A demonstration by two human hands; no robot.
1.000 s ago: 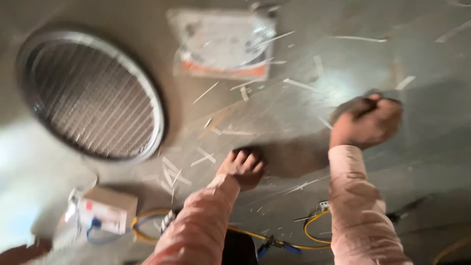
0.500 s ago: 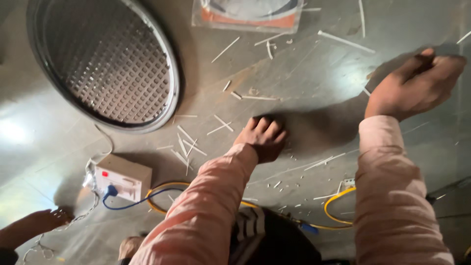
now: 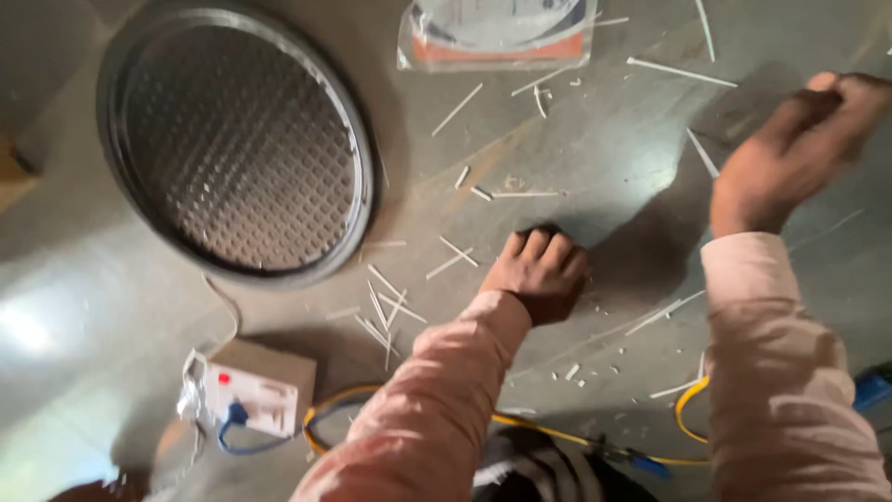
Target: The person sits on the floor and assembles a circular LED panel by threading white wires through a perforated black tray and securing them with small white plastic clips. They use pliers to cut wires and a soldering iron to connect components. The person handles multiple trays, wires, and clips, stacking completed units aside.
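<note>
We're over a grey floor [image 3: 604, 158], two hands in view, both in pink sleeves. Our left hand [image 3: 537, 274] is pressed down on the floor near the middle, fingers curled under into a loose fist; something dark shows at the knuckles but we can't tell whether it's grasping anything. Our right hand [image 3: 790, 153] is raised off the floor toward the right edge, motion-blurred, fingers bunched as if pinching something, though we can't make out what, if anything, it holds. One round mesh grille [image 3: 237, 149] with a dark rim lies flat toward the far-left corner, well apart from both hands. One clear plastic packet [image 3: 497, 37] with an orange strip lies at the far edge. White sticks [image 3: 386, 302] are scattered across the floor: a cluster of roughly six just left of the left hand, a handful more between the packet and the hands, too many small fragments for a firm count. One white switch box [image 3: 251, 400] sits near the near-left corner with a blue wire [image 3: 243, 442] attached. One yellow cable [image 3: 688, 409] loops along the near edge below both forearms.
</note>
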